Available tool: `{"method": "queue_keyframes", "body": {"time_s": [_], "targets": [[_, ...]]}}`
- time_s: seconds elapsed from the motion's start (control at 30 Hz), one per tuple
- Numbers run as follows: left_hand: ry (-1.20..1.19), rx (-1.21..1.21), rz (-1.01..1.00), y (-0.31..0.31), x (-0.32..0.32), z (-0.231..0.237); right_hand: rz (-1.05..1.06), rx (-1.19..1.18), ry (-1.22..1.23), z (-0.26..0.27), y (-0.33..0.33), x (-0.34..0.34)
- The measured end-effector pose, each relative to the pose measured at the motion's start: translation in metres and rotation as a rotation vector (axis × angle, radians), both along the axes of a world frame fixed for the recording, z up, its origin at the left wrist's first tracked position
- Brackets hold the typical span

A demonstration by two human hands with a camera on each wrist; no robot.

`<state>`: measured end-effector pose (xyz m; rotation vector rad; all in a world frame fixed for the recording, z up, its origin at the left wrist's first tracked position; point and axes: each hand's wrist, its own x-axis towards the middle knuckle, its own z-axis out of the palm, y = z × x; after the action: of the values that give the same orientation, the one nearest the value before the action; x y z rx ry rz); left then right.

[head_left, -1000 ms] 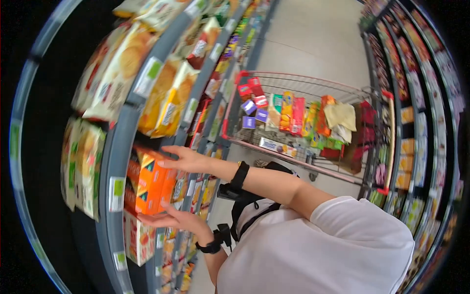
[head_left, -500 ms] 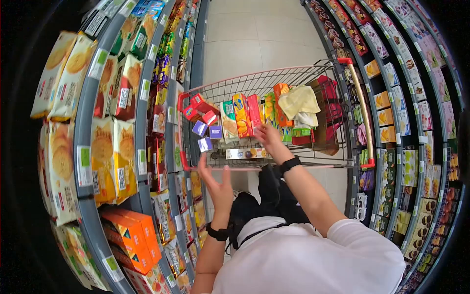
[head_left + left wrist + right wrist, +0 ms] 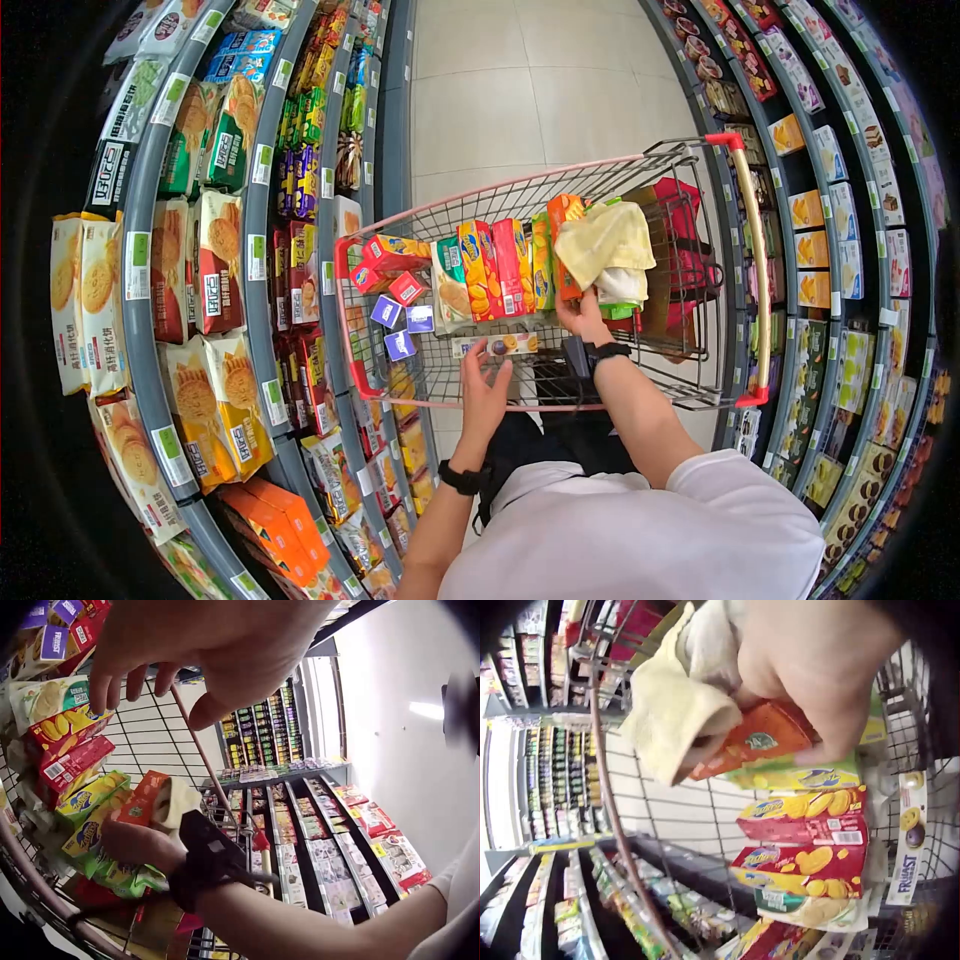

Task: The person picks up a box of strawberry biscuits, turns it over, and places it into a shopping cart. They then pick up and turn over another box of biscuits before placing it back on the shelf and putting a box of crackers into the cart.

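Observation:
My right hand [image 3: 587, 325] reaches into the cart and pinches the near end of an orange box [image 3: 563, 222], as the right wrist view [image 3: 817, 682] also shows. A pale yellow cloth [image 3: 605, 240] lies against that box. My left hand [image 3: 486, 392] is over the cart's near rim, fingers spread and holding nothing, near a white FRIJAST box [image 3: 497, 345]. In the left wrist view the left hand [image 3: 217, 645] hangs above the cart. Beside the orange box stand a green-yellow box [image 3: 542, 262], a red box [image 3: 512, 268] and a yellow-red box [image 3: 480, 270].
The wire cart [image 3: 440, 405] also holds several small purple boxes [image 3: 400, 345], red boxes [image 3: 395, 255] and a dark pink item [image 3: 678, 210]. Shelves of packaged biscuits [image 3: 220, 260] stand at left, with orange boxes [image 3: 270, 530] low down. More shelves [image 3: 835, 260] line the right.
Both hands have left the orange boxes on the left shelf and come over to the cart. The right hand has moved right across the cart and taken hold of the orange box beside the cloth.

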<state>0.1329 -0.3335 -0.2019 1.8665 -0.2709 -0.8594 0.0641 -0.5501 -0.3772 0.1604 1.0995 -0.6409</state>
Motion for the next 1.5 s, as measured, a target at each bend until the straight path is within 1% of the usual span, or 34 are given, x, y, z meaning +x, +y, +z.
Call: {"method": "queue_keyframes", "body": {"time_s": [0.03,0.07,0.1,0.13,0.2,0.23,0.27,0.33,0.37,0.4,0.47,0.5,0.53,0.6,0.63,0.67,0.73,0.77,0.8,0.87,0.9,0.93,1.0,1.03,1.1,1.13,1.2,1.23,1.27,1.33,1.37,1.4,1.47,1.5], "targets": [[0.053,-0.032,0.015,-0.008,0.003,-0.006,-0.026,0.074,0.01,0.015,0.001,0.004],[0.053,-0.031,0.022,-0.016,0.006,-0.01,-0.051,0.149,0.021,0.032,0.003,0.006],[0.139,-0.086,0.037,-0.026,0.007,-0.014,-0.003,0.096,-0.061,0.061,0.007,0.007],[0.225,-0.143,0.052,-0.035,0.009,-0.018,0.004,0.097,-0.062,0.08,0.009,0.008],[0.22,-0.169,0.052,-0.047,0.009,-0.039,0.056,0.215,-0.118,0.112,0.011,0.008],[0.216,-0.193,0.044,-0.053,0.01,-0.039,0.124,0.288,-0.142,0.127,0.01,0.007],[0.212,-0.197,0.056,-0.058,0.009,-0.037,0.138,0.287,-0.143,0.14,0.013,0.007],[0.328,-0.213,0.168,-0.067,0.012,-0.016,0.3,0.235,-0.297,0.16,0.026,0.004],[0.329,-0.217,0.178,-0.067,0.016,-0.016,0.374,0.312,-0.387,0.169,0.029,0.001],[0.32,-0.221,0.192,-0.065,0.019,-0.008,0.39,0.313,-0.392,0.175,0.034,-0.001],[0.384,-0.446,0.304,-0.056,0.025,0.01,0.609,0.391,-0.631,0.186,0.043,-0.003],[0.373,-0.536,0.347,-0.051,0.029,0.034,0.686,0.36,-0.657,0.189,0.048,-0.006],[0.358,-0.546,0.364,-0.043,0.031,0.044,0.71,0.36,-0.663,0.189,0.052,-0.008],[0.174,-0.603,0.293,-0.022,0.037,0.06,0.997,0.146,-0.748,0.187,0.059,-0.008],[0.104,-0.535,0.222,-0.009,0.04,0.076,1.04,0.092,-0.796,0.198,0.062,-0.003],[0.084,-0.542,0.245,0.004,0.037,0.084,1.069,0.092,-0.807,0.2,0.067,0.004],[-0.269,-0.418,0.143,0.029,0.025,0.102,1.042,0.106,-0.72,0.212,0.082,0.02],[-0.31,-0.396,0.159,0.039,0.02,0.116,1.075,-0.012,-0.69,0.226,0.09,0.025],[-0.322,-0.396,0.181,0.049,0.015,0.11,1.099,-0.01,-0.697,0.229,0.097,0.03],[-0.075,-0.504,0.368,0.068,0.006,0.091,1.156,0.016,-0.77,0.235,0.111,0.041],[0.061,-0.624,0.412,0.075,0.001,0.125,1.186,0.018,-0.78,0.24,0.118,0.045],[0.043,-0.632,0.44,0.085,-0.002,0.138,1.236,-0.029,-0.789,0.248,0.126,0.047],[-0.462,-0.443,0.376,0.105,-0.006,0.152,1.334,-0.12,-0.813,0.265,0.144,0.053],[-0.478,-0.441,0.407,0.115,-0.007,0.154,1.366,-0.116,-0.823,0.271,0.154,0.059],[-0.37,-0.474,0.483,0.139,-0.01,0.16,1.553,-0.126,-0.654,0.284,0.173,0.071],[-0.386,-0.476,0.514,0.153,-0.012,0.166,1.587,-0.126,-0.661,0.288,0.184,0.076],[-0.028,-0.658,0.414,0.194,-0.017,0.18,1.633,-0.688,-0.794,0.295,0.208,0.085],[-0.485,-0.332,0.152,0.221,-0.014,0.182,1.655,-0.771,-0.939,0.307,0.215,0.09],[-0.497,-0.328,0.189,0.242,-0.017,0.186,1.689,-0.767,-0.96,0.32,0.224,0.095],[-0.053,-0.528,0.094,0.273,-0.027,0.206,1.627,-0.868,-1.35,0.35,0.244,0.099],[-0.066,-0.56,0.039,0.286,-0.028,0.198,1.637,-0.857,-1.461,0.361,0.257,0.103],[-0.077,-0.56,0.067,0.296,-0.032,0.191,1.659,-0.841,-1.482,0.37,0.267,0.102],[-0.029,-0.464,-0.002,0.314,-0.04,0.181,2.037,-1.194,-1.452,0.384,0.285,0.101],[-0.035,-0.465,0.015,0.32,-0.045,0.182,2.049,-1.189,-1.468,0.388,0.292,0.099]]}}
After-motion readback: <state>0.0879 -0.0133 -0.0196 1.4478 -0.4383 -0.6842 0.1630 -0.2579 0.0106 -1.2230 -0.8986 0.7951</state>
